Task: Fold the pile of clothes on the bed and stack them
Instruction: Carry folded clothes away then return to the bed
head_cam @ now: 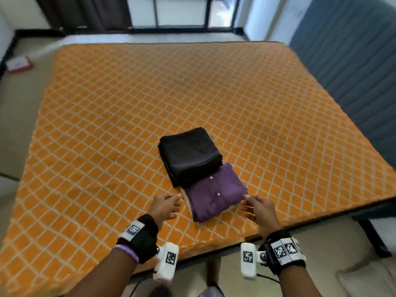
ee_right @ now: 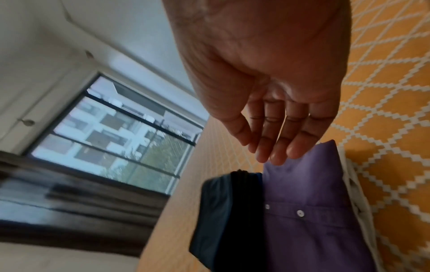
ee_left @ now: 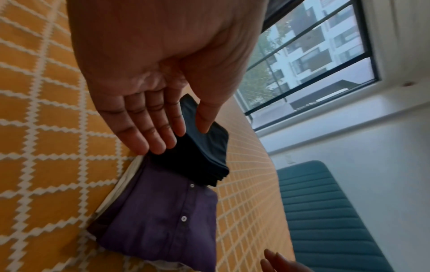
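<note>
A folded purple buttoned shirt (head_cam: 215, 195) lies near the front edge of the orange bed (head_cam: 107, 125), on top of a pale folded garment whose edge shows beneath it. Behind it, touching, sits a stack of dark folded clothes (head_cam: 190, 154). My left hand (head_cam: 168, 203) hovers just left of the purple shirt (ee_left: 160, 217), fingers relaxed and empty, in front of the dark stack (ee_left: 204, 152). My right hand (head_cam: 256, 207) hovers at the right edge of the shirt (ee_right: 309, 211), fingers loosely extended, holding nothing. The dark stack (ee_right: 223, 217) lies beyond.
The orange patterned bedspread stretches wide around the clothes. A grey-blue padded headboard (head_cam: 353, 71) runs along the right side. A window (head_cam: 182, 11) and dark curtain (head_cam: 85, 11) stand beyond the far edge. A red and white object (head_cam: 19, 64) lies on the floor at left.
</note>
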Demonstrator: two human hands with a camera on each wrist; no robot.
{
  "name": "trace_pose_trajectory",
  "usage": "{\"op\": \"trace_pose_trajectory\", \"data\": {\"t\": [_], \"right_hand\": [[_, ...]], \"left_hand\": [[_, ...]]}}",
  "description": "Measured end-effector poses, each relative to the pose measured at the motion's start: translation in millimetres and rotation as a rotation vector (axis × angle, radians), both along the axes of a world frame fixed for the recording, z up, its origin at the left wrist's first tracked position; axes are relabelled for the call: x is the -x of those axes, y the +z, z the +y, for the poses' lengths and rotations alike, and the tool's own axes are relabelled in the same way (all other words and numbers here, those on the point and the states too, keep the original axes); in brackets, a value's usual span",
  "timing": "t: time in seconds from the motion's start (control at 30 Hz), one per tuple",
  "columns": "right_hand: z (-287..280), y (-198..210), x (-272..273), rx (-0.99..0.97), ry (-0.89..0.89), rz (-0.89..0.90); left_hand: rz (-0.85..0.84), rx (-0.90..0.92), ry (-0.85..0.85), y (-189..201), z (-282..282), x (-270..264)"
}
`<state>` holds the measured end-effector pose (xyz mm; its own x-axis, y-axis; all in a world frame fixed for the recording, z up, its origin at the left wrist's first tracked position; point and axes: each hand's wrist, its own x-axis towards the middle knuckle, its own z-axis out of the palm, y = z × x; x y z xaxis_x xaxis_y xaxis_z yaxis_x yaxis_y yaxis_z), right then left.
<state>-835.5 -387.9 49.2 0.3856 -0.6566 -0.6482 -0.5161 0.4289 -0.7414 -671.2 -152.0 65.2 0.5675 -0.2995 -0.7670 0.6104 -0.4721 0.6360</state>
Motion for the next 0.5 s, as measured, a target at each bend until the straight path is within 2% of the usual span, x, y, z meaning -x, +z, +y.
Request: {"op": "trace_pose_trajectory", "data": {"t": [0.17, 0.3, 0.47, 0.5], "right_hand": [[-74.4, -76.7, -41.0, 0.01, 0.178, 0.179], [-115.1, -141.3, -67.4, 0.132, 0.366, 0.331], [-156.7, -226.9, -82.9, 0.06, 0.519, 0.428], [-156.9, -231.5, -86.6, 0.036, 0.541, 0.438]], "left_hand": [[0.126, -0.143, 0.184, -56.8, -43.1, -0.6], [0.186, -0.239, 0.289, -119.2, -62.9, -1.3], [0.193, -0.281, 0.358, -194.5, -87.7, 2.1], [0.185, -0.269, 0.39, -215.9, -92.6, 3.8]]}}
